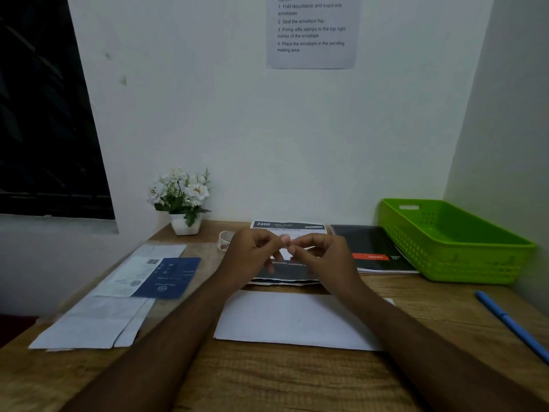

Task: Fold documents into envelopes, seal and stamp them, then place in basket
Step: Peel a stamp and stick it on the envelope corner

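A white envelope (297, 321) lies flat on the wooden desk (267, 379) in front of me. Behind it is a stack of printed documents (289, 227) with dark header bands. My left hand (249, 251) and my right hand (322, 255) are raised above that stack, and their fingertips meet in a pinch. Whatever sits between the fingertips is too small to make out. A small roll of patterned tape (225, 239) stands just left of my left hand. The green plastic basket (439, 263) is at the back right and shows nothing inside.
More white envelopes (89, 325) and a blue-and-white leaflet (154, 276) lie at the left. A black notebook (371, 245) sits beside the basket. A blue pen (511, 322) lies at the right edge. A potted white flower (181, 200) stands against the wall.
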A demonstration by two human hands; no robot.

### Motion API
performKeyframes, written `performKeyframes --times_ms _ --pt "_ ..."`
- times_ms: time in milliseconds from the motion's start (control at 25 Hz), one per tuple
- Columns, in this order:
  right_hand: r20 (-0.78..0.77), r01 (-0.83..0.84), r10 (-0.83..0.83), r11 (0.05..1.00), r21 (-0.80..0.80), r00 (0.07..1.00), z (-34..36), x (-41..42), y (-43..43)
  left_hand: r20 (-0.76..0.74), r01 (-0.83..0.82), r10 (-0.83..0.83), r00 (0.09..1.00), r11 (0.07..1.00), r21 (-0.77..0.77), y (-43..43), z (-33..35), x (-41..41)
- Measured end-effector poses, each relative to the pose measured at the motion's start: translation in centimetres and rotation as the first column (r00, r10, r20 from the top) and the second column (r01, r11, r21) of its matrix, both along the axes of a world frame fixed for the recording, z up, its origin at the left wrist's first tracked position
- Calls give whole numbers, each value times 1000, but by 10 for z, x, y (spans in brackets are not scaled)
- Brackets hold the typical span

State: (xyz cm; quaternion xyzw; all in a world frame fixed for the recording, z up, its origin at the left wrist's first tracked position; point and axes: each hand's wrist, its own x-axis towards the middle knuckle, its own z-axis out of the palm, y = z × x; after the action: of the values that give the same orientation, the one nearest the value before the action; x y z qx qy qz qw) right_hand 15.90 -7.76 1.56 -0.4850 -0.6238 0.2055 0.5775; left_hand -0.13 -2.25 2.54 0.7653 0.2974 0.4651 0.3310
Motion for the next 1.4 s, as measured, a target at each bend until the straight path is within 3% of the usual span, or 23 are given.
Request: performKeyframes --times_ms 120,400,680,840,960,1200,1280,1400 --pt "49 0 -1 1000 10 999 -1 0 0 51 9 -7 999 1000 -23 8 -4 -2" --pt "-1 -16 16 1000 -24 1000 -1 -1 0 68 -27 29 997 999 -35 7 -4 -2" --pt "63 -29 30 999 -16 998 -3 0 2 38 -14 13 999 999 30 6 -6 -2" --pt "4 -47 47 999 -6 999 -5 1 5 1 -4 4 1000 996 88 9 -9 -3" --pt "-1 27 -27 1000 -3 1000 -3 7 4 -9 40 -40 999 998 57 8 -12 0" --pt "-14 310 -315 923 229 949 12 52 -27 -128 68 -50 991 988 138 -10 -15 13" --pt "-48 355 -352 918 175 935 11 75 -47 -197 111 -73 978 975 191 -23 -14 22" --pt "57 391 -392 920 24 918 3 113 -86 -414 226 -76 907 919 325 -45 -9 46"
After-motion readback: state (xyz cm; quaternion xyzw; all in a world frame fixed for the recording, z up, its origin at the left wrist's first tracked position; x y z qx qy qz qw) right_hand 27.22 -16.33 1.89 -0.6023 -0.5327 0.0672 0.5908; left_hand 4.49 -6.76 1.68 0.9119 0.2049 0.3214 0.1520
